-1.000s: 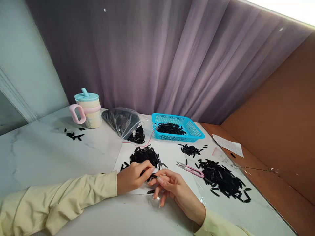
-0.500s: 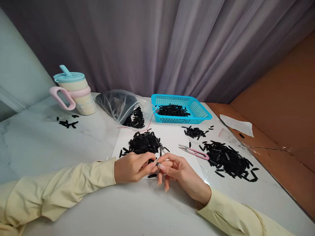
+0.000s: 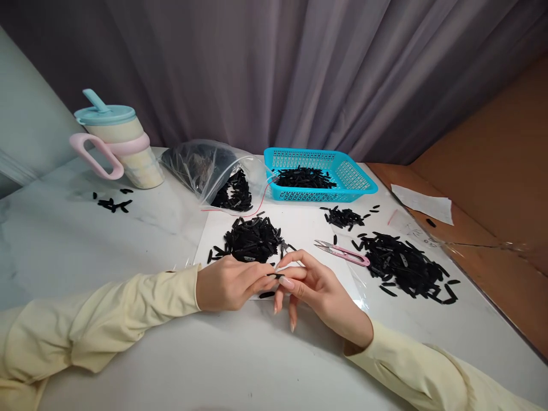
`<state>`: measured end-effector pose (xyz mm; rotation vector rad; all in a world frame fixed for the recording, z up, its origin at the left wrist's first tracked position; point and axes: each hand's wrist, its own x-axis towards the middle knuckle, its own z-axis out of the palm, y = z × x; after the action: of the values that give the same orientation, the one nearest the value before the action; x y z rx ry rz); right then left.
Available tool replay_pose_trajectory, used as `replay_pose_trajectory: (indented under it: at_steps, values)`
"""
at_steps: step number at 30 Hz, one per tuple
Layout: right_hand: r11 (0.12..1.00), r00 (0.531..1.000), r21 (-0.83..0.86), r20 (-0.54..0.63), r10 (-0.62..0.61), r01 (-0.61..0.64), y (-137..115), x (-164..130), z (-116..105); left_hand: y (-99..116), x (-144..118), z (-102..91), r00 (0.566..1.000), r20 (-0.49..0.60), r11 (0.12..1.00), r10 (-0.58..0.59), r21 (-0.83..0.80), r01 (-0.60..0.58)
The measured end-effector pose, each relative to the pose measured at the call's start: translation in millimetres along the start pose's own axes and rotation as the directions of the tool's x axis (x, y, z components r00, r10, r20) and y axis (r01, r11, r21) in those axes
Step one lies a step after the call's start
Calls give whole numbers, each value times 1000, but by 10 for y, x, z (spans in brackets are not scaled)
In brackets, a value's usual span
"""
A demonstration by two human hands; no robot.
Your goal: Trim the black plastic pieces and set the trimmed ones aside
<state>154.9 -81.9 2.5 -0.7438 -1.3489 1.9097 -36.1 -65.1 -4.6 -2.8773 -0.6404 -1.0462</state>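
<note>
Both of my hands meet over the front of a white sheet (image 3: 299, 225). Between their fingertips is a small black oblong piece (image 3: 275, 276). My left hand (image 3: 233, 283) pinches its left end, and my right hand (image 3: 321, 294) has thumb and fingers closed at its right end, with the lower fingers hanging loose. Just beyond the hands lies a heap of similar black pieces (image 3: 252, 238). Another single piece (image 3: 267, 294) rests under the fingers. Pink-handled thread snips (image 3: 342, 253) lie to the right of my right hand, blades pointing left.
A blue basket (image 3: 317, 195) holding black pieces stands at the back, beside an open clear bag (image 3: 201, 171) of more. Further piles lie right (image 3: 402, 264) and back right (image 3: 345, 217). A lidded cup (image 3: 143, 165) stands back left near several loose pieces (image 3: 113, 204). Paper (image 3: 422, 202) lies far right.
The view has tilted slightly, so the table's things sit higher. My fingers have shifted around the black piece, which now shows more plainly between the fingertips. Both hands stay together.
</note>
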Motion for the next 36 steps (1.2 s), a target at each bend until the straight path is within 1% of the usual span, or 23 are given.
replay_pose_trajectory:
  at_steps: [6, 13, 20, 26, 29, 36]
  values:
    - [996, 999, -69, 17, -51, 52, 6, -47, 23, -25, -39, 14, 999, -45, 997, 6, -73, -9]
    - [987, 999, -152, -9, -45, 43, 2, -56, 30, -27, -28, 2, 999, -26, 985, 19, -168, -23]
    - [977, 998, -209, -27, -56, 49, 20, -67, 19, -39, -57, 14, 1000, 20, 987, 2, -162, 1]
    - [959, 996, -270, -22, -91, 81, 27, -71, 15, -41, -66, 17, 1000, 9, 989, 0, -150, 1]
    - [944, 993, -314, -20, -114, 102, 29, -72, 14, -43, -73, 20, 1000, 29, 989, -4, -146, 8]
    - [888, 990, -441, -6, -144, 127, 33, -90, 6, -39, -80, 32, 1000, -15, 999, -2, -52, 1]
